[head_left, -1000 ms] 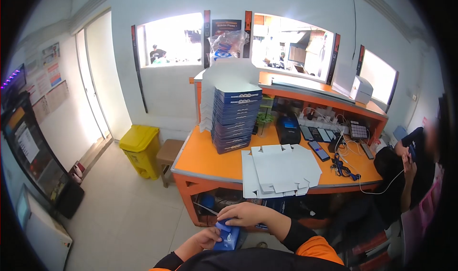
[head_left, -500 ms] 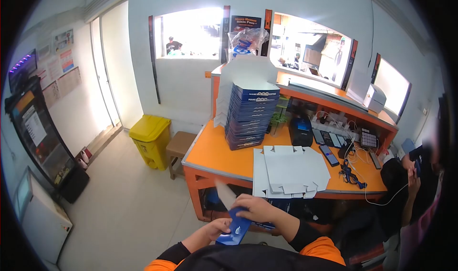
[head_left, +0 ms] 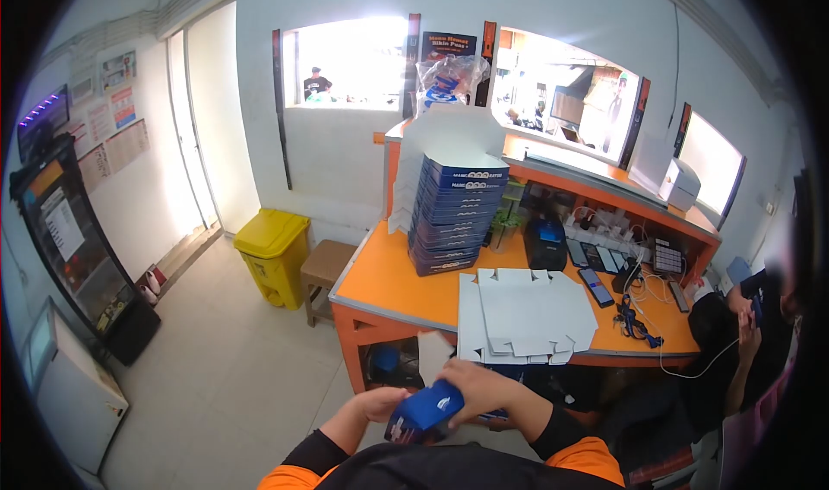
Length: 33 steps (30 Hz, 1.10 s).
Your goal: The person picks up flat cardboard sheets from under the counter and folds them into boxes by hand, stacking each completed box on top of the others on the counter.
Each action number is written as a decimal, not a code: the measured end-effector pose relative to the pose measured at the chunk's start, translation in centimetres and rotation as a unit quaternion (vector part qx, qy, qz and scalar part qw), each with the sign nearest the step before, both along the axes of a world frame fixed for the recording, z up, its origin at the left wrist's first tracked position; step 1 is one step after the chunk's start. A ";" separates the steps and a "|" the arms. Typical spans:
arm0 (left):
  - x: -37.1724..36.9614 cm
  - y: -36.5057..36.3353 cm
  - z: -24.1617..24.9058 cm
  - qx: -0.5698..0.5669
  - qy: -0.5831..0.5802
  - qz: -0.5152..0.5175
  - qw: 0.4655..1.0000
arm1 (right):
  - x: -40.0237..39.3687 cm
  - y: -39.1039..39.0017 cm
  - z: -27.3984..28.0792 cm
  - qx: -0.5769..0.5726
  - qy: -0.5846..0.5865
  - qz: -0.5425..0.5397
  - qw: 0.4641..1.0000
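Observation:
A blue cardboard box (head_left: 423,412), partly folded, is held low in front of my body, with a pale flap (head_left: 434,356) standing up behind it. My left hand (head_left: 380,404) grips its left side. My right hand (head_left: 475,388) is closed around its right end. Just beyond, flat white cardboard sheets (head_left: 535,313) lie stacked at the orange desk's (head_left: 371,274) front edge. Behind them to the left rises a tall stack of blue boxes (head_left: 458,218) with white lids raised.
A yellow bin (head_left: 272,257) and a brown stool (head_left: 326,265) stand left of the desk. Phones (head_left: 596,287), cables and a black device (head_left: 545,241) are on the desk. At the right, a seated person (head_left: 747,335) holds a phone.
The blue piece has turned into a more box-like shape between my hands. Its pale flap has swung to the right and stands more upright. My right hand has moved slightly right.

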<state>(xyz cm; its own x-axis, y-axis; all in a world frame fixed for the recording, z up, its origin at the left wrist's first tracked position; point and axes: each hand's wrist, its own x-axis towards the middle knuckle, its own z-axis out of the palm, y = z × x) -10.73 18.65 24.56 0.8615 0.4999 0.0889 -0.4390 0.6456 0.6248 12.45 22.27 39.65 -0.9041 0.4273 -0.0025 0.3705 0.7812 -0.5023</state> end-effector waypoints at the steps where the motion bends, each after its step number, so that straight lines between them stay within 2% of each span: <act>1: -1.5 0.1 1.2 0.050 0.012 -0.014 0.999 | 0.4 0.5 -0.5 0.022 0.030 -0.041 0.998; 2: -3.9 0.8 -1.1 0.073 0.158 0.029 0.984 | 0.8 1.2 -0.9 0.045 0.060 -0.081 0.994; 3: -5.3 0.2 0.5 0.085 0.200 0.078 0.973 | 1.2 1.7 -1.7 0.045 0.099 -0.126 0.986; 5: -8.4 -1.9 3.6 0.173 0.146 0.151 0.962 | 2.4 3.2 -5.8 -0.136 0.240 -0.217 0.937; 6: -9.2 -2.7 3.8 0.177 -0.012 0.175 0.968 | 2.7 3.5 -7.0 -0.224 0.304 -0.256 0.890; 7: -9.1 -3.5 4.8 0.176 -0.170 0.195 0.950 | 1.8 3.0 -6.7 -0.321 0.402 -0.222 0.828; 8: -9.0 -4.1 6.1 0.185 -0.152 0.216 0.947 | 1.1 2.9 -6.4 -0.362 0.416 -0.223 0.803; 10: -7.5 -5.7 11.8 0.194 -0.113 0.260 0.939 | -0.1 2.2 -6.4 -0.450 0.438 -0.227 0.744; 11: -7.1 -6.0 12.6 0.207 -0.080 0.303 0.927 | -0.4 2.0 -6.8 -0.458 0.427 -0.235 0.744; 12: -6.5 -6.6 13.3 0.246 0.034 0.390 0.887 | -0.7 2.3 -7.3 -0.464 0.416 -0.243 0.744; 14: -5.4 -7.4 14.2 0.306 0.254 0.532 0.747 | -1.3 3.1 -7.8 -0.472 0.395 -0.258 0.745; 15: -4.6 -7.2 14.0 0.249 0.228 0.619 0.709 | -1.5 3.3 -7.7 -0.456 0.398 -0.251 0.755; 17: -3.9 -7.4 13.3 0.184 0.174 0.680 0.688 | -2.4 3.7 -7.2 -0.424 0.402 -0.235 0.777; 18: -3.7 -7.6 13.2 0.152 0.146 0.708 0.674 | -2.8 3.7 -6.5 -0.422 0.424 -0.219 0.771; 19: -3.4 -7.7 13.5 0.144 0.149 0.730 0.651 | -3.2 3.8 -5.6 -0.418 0.447 -0.202 0.765; 22: -3.7 -8.1 12.4 0.069 0.099 0.747 0.653 | -4.2 4.0 -4.8 -0.395 0.481 -0.171 0.764; 25: -3.7 -8.3 11.4 0.045 0.055 0.808 0.584 | -5.0 3.5 -4.3 -0.368 0.489 -0.161 0.774; 28: -4.2 -8.6 12.2 0.025 -0.067 0.798 0.599 | -6.0 2.9 -4.1 -0.371 0.503 -0.147 0.767; 31: -5.5 -9.4 10.9 0.040 -0.057 0.739 0.670 | -6.3 2.8 -4.1 -0.376 0.487 -0.133 0.777; 33: -5.6 -10.3 11.2 0.016 -0.008 0.700 0.714 | -6.3 2.8 -3.4 -0.403 0.441 -0.140 0.789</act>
<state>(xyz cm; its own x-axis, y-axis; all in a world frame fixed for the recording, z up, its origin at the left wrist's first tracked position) -16.35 8.35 35.78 -0.4816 0.8677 0.1229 -0.6478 -0.4469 0.6170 6.14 25.06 36.25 -0.5763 0.7916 0.2032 -0.3007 0.0258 -0.9534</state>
